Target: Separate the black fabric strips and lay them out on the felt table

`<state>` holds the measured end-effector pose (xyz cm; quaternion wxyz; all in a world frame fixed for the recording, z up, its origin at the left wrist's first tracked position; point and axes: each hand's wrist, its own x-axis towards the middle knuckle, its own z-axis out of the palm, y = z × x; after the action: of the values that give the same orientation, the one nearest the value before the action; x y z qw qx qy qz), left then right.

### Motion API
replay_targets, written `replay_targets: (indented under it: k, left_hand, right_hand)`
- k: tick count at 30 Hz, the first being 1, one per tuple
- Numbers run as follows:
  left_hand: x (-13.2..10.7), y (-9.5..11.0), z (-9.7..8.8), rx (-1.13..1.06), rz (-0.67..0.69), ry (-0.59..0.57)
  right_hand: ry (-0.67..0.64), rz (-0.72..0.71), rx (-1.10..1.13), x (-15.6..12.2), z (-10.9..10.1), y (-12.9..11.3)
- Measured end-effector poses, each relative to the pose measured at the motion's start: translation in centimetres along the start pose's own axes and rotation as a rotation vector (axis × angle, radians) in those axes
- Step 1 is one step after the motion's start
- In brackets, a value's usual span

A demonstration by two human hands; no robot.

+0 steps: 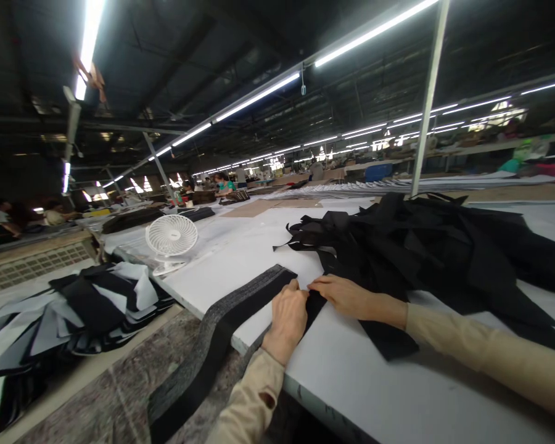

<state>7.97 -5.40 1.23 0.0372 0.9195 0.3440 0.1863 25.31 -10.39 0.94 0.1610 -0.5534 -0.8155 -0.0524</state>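
Observation:
My left hand (287,316) is closed at the near edge of the white table, its fingers pinching a black fabric strip (312,307). Close against it, my right hand (346,297) grips the same strip with thumb and fingertips pressed together. The fingertips of both hands nearly touch. Just left of my left hand lies a thick stack of black fabric strips (222,322), its layered grey edge showing, which droops over the table edge toward the floor. A loose heap of black fabric pieces (411,246) spreads behind and to the right of my right hand.
A small white fan (171,237) stands at the table's left edge. Left of the aisle, piles of black, grey and white cut pieces (97,302) lie on a lower surface. A metal post (428,98) rises behind the heap. Several people work farther back.

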Motion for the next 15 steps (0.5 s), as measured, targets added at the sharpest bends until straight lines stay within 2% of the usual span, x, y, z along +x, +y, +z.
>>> replay_targets:
  k: [3,9,15]
  left_hand:
    - [0.1,-0.5,-0.2,-0.034,-0.017,-0.005]
    - [-3.3,-3.4,-1.0,-0.204,-0.033,0.005]
    - [-4.4,-3.5,-0.6,-0.041,0.077,0.042]
  right_hand:
    - [-0.026,0.025,0.003,-0.3,0.6,0.8]
    - [-0.105,-0.002,-0.007,-0.3,0.1,0.9]
    - [-0.224,-0.07,-0.108,-0.5,-0.5,0.1]
